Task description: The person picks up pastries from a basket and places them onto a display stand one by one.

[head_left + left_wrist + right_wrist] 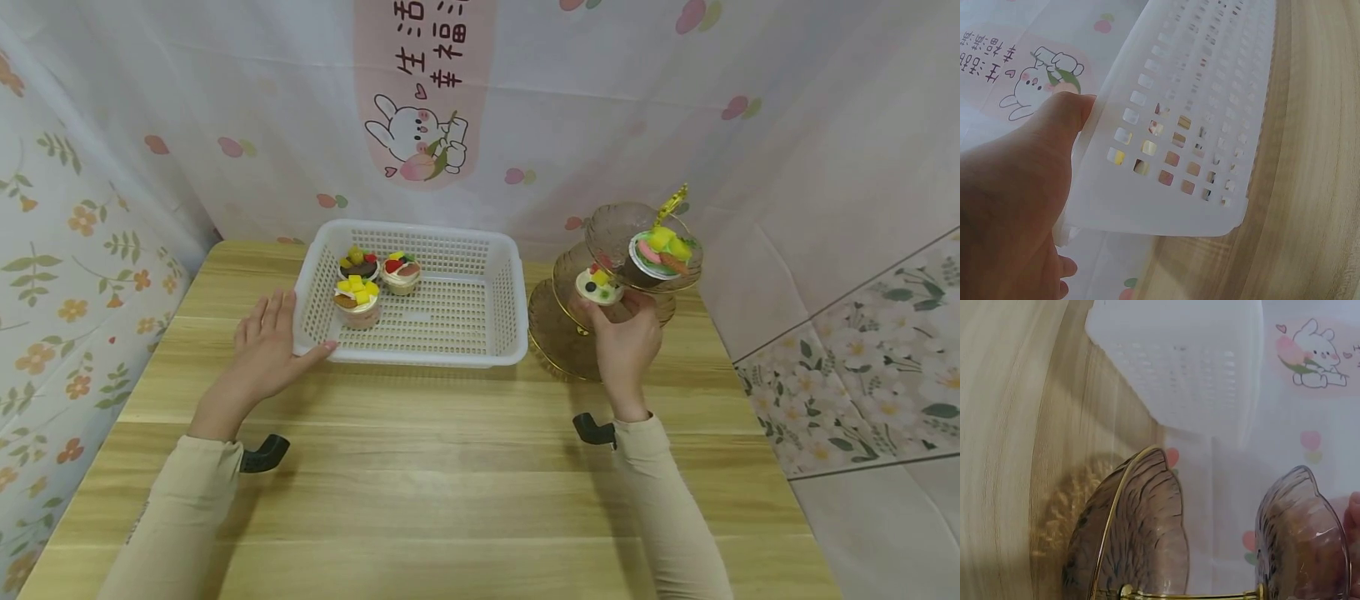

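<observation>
A cupcake with white cream and fruit pieces is at the middle tier of a clear, gold-rimmed three-tier stand. My right hand grips that cupcake; only part of the hand shows at the edge of the right wrist view. On the top tier sits a dark-cupped cupcake with colourful topping. At the left end of a white plastic basket, my left hand lies with straight fingers, its thumb touching the front rim. Inside the basket's left part are a mango-topped cupcake and two others.
The basket and stand are side by side towards the back of a wooden table. A printed curtain hangs right behind them. A gold handle rises from the stand's top tier. Black wrist mounts stick out at both cuffs.
</observation>
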Tool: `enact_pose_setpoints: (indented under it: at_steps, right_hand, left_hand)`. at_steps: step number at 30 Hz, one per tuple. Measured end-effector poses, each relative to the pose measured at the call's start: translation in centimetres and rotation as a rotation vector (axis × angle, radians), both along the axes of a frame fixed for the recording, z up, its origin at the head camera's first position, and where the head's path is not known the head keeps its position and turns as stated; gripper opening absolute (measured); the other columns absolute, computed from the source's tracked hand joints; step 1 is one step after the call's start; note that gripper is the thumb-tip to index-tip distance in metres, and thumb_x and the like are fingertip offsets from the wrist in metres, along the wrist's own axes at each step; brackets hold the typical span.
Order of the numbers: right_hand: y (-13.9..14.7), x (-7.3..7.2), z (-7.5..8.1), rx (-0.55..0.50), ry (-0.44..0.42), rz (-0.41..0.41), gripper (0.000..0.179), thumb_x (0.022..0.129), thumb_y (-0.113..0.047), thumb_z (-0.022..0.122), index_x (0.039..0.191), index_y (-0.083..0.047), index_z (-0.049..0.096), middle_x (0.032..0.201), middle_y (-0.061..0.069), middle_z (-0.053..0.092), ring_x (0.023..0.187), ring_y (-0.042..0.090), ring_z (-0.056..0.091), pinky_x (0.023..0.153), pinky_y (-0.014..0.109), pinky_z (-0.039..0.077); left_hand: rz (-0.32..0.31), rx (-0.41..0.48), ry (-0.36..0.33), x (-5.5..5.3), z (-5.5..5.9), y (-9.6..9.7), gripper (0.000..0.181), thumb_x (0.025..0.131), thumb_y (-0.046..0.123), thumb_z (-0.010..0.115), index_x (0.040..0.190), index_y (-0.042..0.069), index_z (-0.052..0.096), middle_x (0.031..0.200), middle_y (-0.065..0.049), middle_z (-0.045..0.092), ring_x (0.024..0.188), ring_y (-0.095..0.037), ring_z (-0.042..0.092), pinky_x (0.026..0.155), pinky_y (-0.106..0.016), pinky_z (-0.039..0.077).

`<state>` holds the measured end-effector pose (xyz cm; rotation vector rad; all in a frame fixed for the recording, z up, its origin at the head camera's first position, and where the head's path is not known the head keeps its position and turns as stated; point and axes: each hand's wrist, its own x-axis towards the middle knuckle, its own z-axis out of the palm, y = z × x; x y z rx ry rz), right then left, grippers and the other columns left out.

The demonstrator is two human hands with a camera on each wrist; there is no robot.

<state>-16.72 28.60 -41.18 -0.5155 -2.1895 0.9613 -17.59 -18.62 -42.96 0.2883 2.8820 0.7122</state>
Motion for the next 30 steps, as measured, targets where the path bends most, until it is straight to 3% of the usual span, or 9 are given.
enact_pose_setpoints:
  at_steps: [9, 30]
  right_hand:
    - [-0.20, 0.00, -0.36, 0.083, 0.019, -0.012, 0.068, 0.069, -0.046, 0.088, 0.119, -0.006, 0.062, 0.112, 0.013, 0.070, 0.108, 0.040, 0.059, 0.098, 0.053, 0.040]
    - [0.19, 0.48, -0.66, 0.112, 0.050, 0.003, 0.068, 0.068, -0.045, 0.088, 0.116, -0.004, 0.064, 0.113, 0.014, 0.072, 0.108, 0.039, 0.059, 0.100, 0.053, 0.039]
  left_hand:
    - [0.000, 0.003, 0.004, 0.07, 0.07, 0.03, 0.110, 0.092, 0.067, 0.050, 0.157, -0.001, -0.007, 0.164, -0.030, -0.009, 0.150, -0.053, -0.008, 0.112, -0.076, 0.000]
    - [-0.004, -0.011, 0.007, -0.16, -0.20, -0.09, 0.111, 0.092, 0.067, 0.050, 0.157, -0.001, -0.007, 0.164, -0.030, -0.009, 0.150, -0.054, -0.006, 0.113, -0.075, 0.000]
